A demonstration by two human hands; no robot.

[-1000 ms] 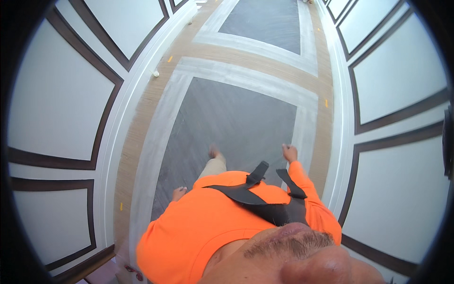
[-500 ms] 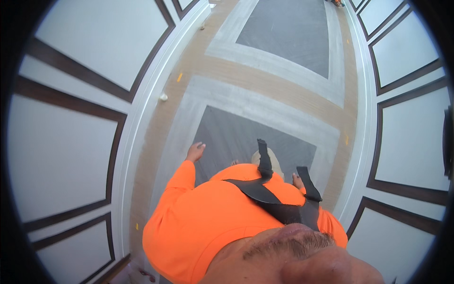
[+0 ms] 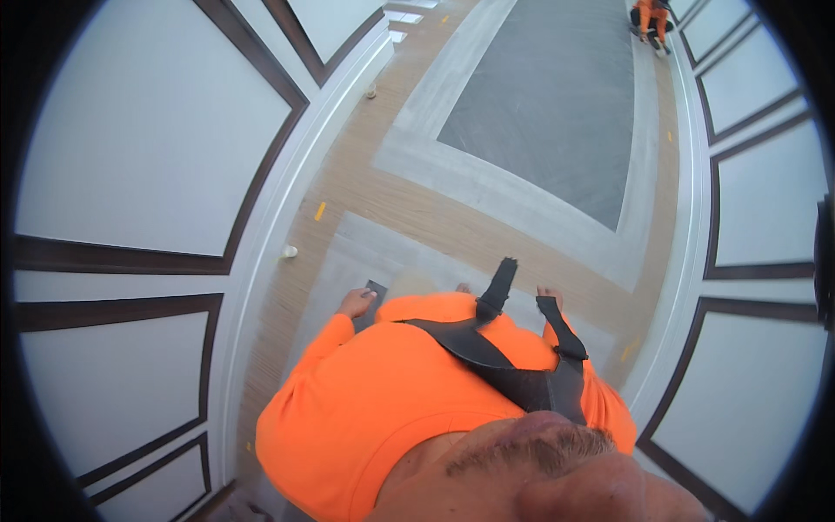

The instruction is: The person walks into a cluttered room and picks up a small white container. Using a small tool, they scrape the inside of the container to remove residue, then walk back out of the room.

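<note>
My left hand [image 3: 355,302] hangs beside my orange shirt [image 3: 374,391], over the light grey border of the floor. Its fingers are loosely bent, and nothing shows in them. A corner of a dark grey floor panel [image 3: 376,289] appears just past its fingertips. On the other side, my right hand [image 3: 553,294] is low in front of my body, partly covered by a black strap [image 3: 561,326]. Its visible fingers look loosely stretched, with no object seen. Another black strap [image 3: 497,291] sticks up from the dark harness on my chest.
White panelled walls [image 3: 139,139] with dark brown trim run along both sides. Ahead lies a large dark grey floor panel [image 3: 548,96] within pale grey and wood-look bands. A person in orange [image 3: 651,19] is low by the right wall. A small white doorstop-like piece [image 3: 289,251] is beside the left wall.
I have moved forward along the floor, so the near dark panel is now mostly hidden beneath me. My right hand has swung forward. More of the other person is in view.
</note>
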